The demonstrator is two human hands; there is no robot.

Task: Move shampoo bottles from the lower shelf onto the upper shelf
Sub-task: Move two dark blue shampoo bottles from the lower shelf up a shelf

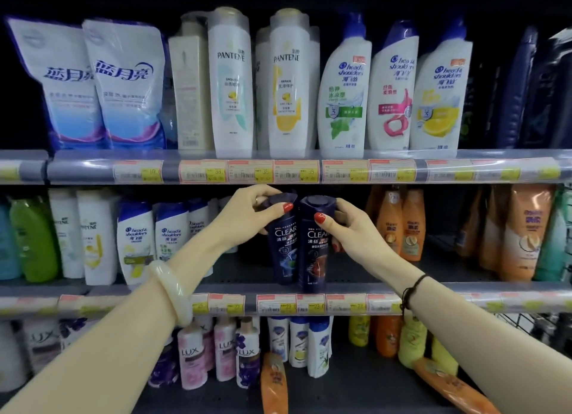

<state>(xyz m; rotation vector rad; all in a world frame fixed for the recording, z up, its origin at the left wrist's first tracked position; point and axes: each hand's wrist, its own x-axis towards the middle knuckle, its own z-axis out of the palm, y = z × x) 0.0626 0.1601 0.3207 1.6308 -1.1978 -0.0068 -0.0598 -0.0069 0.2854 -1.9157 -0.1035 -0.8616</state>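
A: Head view, left to right. Left hand point(257, 211) is wrapped around the cap end of the left Clear bottle point(283, 243); right hand point(343, 225) is closed the same way on the right Clear bottle point(315, 246).

B: Where do they stand?

A: Upright, touching, bases on the lower shelf point(433, 299). Long axes vertical.

B: And the goal?

A: Upper shelf point(93, 170) lies directly above both hands, its front lip just over the caps. Likely out first, then up.

Glossy dark plastic bottles point(297, 243); shiny clear plastic shelf rail point(93, 169); smooth polished bangle point(171, 290).
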